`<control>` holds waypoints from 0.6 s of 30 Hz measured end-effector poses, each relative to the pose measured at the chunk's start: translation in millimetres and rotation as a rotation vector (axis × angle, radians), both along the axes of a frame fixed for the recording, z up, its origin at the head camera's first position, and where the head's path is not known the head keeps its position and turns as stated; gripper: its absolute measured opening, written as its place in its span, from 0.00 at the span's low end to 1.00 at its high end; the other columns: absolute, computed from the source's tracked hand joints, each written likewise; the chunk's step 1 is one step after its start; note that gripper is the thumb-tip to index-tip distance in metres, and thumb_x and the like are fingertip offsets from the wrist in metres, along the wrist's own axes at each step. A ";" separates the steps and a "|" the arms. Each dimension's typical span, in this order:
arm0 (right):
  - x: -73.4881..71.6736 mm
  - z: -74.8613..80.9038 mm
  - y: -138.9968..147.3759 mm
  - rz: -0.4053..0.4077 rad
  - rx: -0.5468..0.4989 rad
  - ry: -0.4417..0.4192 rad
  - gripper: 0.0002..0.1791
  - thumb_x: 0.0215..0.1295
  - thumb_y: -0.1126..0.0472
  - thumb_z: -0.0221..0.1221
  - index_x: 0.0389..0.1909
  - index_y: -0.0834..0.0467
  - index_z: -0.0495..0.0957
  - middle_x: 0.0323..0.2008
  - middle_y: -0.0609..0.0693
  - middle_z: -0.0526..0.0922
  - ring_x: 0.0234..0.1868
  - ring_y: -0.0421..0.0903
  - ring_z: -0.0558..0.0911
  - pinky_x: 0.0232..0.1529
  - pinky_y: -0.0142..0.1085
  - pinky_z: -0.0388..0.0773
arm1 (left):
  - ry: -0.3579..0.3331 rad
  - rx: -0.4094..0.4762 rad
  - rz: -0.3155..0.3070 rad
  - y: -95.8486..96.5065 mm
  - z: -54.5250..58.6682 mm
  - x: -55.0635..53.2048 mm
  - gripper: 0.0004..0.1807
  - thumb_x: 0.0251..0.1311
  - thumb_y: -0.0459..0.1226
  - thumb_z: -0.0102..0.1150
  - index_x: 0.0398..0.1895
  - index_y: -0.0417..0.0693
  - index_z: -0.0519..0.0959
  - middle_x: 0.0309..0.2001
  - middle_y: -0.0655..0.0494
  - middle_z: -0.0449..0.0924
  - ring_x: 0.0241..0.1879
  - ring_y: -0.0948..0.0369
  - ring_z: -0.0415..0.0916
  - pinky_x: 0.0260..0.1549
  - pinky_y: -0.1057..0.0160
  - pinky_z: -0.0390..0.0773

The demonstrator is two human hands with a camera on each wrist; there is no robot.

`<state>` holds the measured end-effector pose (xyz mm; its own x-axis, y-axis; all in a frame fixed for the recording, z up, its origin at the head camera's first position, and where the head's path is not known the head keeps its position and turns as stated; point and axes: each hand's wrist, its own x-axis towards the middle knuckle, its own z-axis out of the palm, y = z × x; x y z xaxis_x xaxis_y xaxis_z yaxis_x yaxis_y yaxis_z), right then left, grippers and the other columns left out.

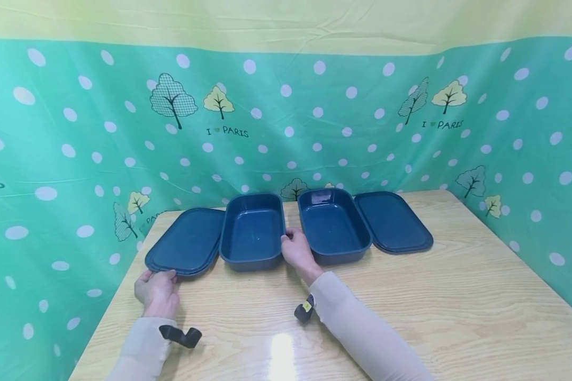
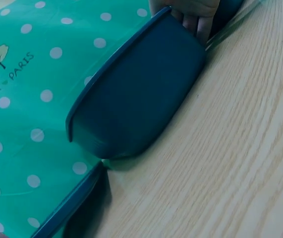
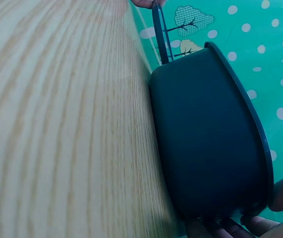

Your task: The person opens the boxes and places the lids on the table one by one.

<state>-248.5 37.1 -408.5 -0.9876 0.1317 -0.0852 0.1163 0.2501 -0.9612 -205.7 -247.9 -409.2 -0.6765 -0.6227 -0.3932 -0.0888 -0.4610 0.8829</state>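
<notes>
On the left of the table, a dark blue lid [image 1: 186, 241] with rounded corners slants up at its near edge. There my left hand [image 1: 157, 291] pinches it, with the thumb on top. Beside the lid stands a dark blue rectangular container [image 1: 252, 233], upright with its mouth up. My right hand [image 1: 297, 251] grips its right wall, and in the right wrist view the thumb and fingers [image 3: 225, 229] lie about the rim and side. In the left wrist view the container wall [image 2: 136, 89] fills the middle, and the lid [image 2: 74, 203] shows edge-on.
Right of my right hand stands a second blue container [image 1: 333, 227], with a second blue lid [image 1: 393, 222] lying flat against its right side. Behind the wooden table [image 1: 481, 296] hangs a green dotted curtain [image 1: 286, 121]. A small black device sits on each wrist.
</notes>
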 end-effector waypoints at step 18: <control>0.7 0.1 0.4 0.007 0.010 0.003 0.21 0.71 0.63 0.47 0.62 0.66 0.68 0.58 0.58 0.72 0.60 0.53 0.70 0.60 0.48 0.68 | -0.051 -0.073 -0.031 -0.5 -3.4 -0.7 0.44 0.49 0.17 0.53 0.70 0.41 0.48 0.50 0.58 0.63 0.43 0.65 0.67 0.41 0.73 0.75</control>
<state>-247.8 37.6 -408.3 -0.9888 0.1258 -0.0806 0.1114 0.2608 -0.9590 -206.4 -248.4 -412.6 -0.6758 -0.6302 -0.3823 -0.1477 -0.3923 0.9079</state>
